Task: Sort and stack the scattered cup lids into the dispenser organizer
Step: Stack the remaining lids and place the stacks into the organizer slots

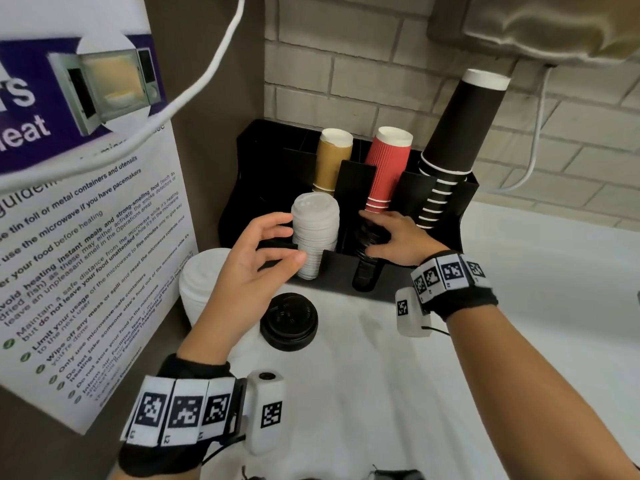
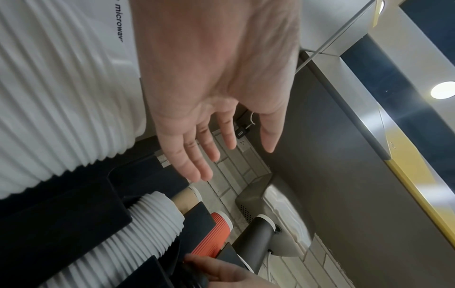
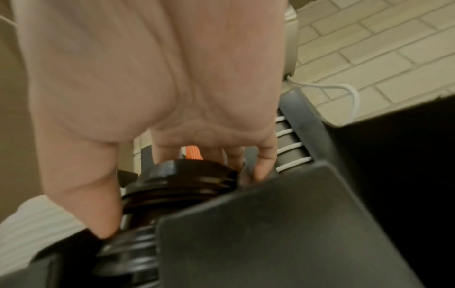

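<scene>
Right hand (image 1: 394,239): fingers grasping the black lid stack (image 1: 369,258) seated in the organizer (image 1: 450,216) front slot. Left hand (image 1: 256,258): fingers released, holding nothing, just beside the white lid stack (image 1: 317,233) at its 9 o'clock. One loose black lid (image 1: 289,320) lies on the desk (image 1: 519,306) at the organizer's 6 o'clock.

I see the organizer (image 1: 388,284) ahead of both hands. My left hand (image 1: 258,252) is just left of the lid stack (image 1: 316,237) in its front slot. My right hand (image 1: 398,237) rests on the neighbouring lid stack (image 1: 367,268). Cup stacks (image 1: 386,168) stand behind. A loose lid (image 1: 289,320) lies nearer me, between my wrists.
</scene>
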Demonstrator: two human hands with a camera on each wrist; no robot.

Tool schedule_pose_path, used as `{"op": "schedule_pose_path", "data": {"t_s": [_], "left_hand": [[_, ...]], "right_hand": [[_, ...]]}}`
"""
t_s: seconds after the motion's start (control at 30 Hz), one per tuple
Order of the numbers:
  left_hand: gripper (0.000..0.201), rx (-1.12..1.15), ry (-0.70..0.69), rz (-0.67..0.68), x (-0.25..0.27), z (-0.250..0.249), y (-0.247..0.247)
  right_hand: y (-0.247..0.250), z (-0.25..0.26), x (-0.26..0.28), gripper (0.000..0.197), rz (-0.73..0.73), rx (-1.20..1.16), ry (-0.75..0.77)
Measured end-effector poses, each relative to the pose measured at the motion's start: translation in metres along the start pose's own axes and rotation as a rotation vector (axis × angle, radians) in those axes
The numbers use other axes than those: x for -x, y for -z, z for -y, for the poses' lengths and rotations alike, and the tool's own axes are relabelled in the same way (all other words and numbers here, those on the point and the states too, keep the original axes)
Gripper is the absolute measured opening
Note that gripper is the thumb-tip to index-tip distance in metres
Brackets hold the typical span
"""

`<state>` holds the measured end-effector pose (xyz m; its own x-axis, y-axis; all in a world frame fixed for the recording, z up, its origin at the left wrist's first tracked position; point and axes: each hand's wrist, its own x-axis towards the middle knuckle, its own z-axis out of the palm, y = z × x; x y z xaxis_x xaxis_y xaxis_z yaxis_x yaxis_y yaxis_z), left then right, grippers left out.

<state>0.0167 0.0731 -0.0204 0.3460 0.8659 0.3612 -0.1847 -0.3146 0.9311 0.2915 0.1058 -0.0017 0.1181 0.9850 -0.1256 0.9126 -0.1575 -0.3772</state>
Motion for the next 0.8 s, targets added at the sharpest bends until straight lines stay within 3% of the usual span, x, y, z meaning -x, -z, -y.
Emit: {"op": "schedule_pose_path", "data": {"t_s": [0.23,0.6,0.8], "left_hand": [[0.038,-0.021,0.002,-0.013,0.001,-0.003,0.003],[0.036,-0.023,-0.002,0.000,0.000,-0.002,0.001],[0.036,-0.023,0.008,-0.003,0.000,0.000,0.000]], "right_hand": [[-0.013,0.004,0.008,0.095,-0.017,0.132,-0.011],[-0.027,0.012,0.007,0.085,0.000,0.394,-0.020],[-0.030,0.013,0.012,0.073,0.013,0.358,-0.042]]}}
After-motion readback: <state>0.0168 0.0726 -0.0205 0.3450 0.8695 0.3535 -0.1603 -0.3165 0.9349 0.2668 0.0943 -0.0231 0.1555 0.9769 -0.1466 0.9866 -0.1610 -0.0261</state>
